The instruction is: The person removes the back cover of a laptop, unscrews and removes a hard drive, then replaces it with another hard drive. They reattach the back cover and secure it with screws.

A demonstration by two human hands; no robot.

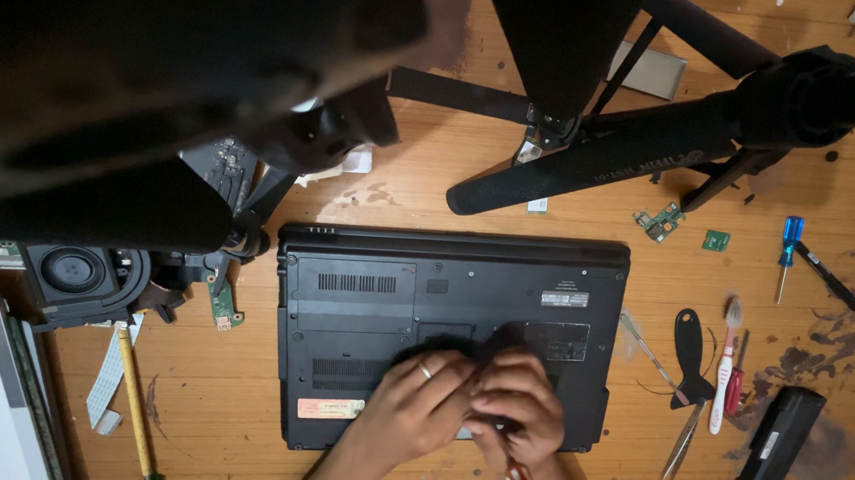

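We see a black plastic laptop [446,337] lying upside down on the worn wooden table [234,427], its long axis running left to right, directly ahead of our wrists. Our left hand [416,400], a ring on one finger, rests curled on the underside near the front edge; our right hand [516,402] presses close beside it, touching it, fingers bunched narrowly over something we cannot make out. Both sit right of centre, equally near. A blue-handled screwdriver [790,250] lies well apart to the right.
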